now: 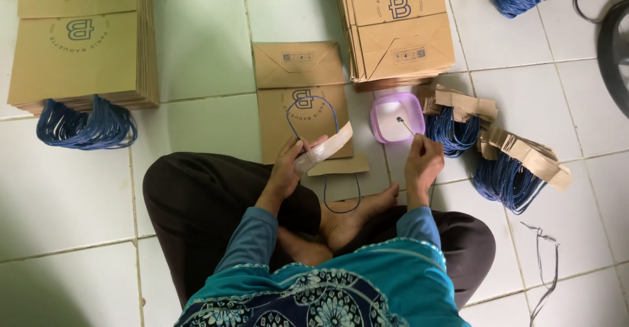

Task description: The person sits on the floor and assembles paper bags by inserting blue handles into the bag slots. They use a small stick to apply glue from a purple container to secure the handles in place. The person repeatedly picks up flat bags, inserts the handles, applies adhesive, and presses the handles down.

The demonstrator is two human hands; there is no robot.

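My left hand [287, 167] grips a cardboard strip [324, 149] with a blue cord loop [312, 114]; the strip's long axis runs diagonally, rising to the right, above the flat paper bag [288, 97] on the floor. My right hand [422, 163] pinches a thin stick [404, 125] whose tip points up-left into the pink tub [397, 117] just beyond my fingers.

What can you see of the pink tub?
The pink tub is a small, rounded-square container, translucent plastic by the look, sitting upright and open on the white tile floor. Its inside looks whitish. A thin stick held by the right hand reaches into it. It sits between the flat bag and the handle bundles, just below the bag stack.
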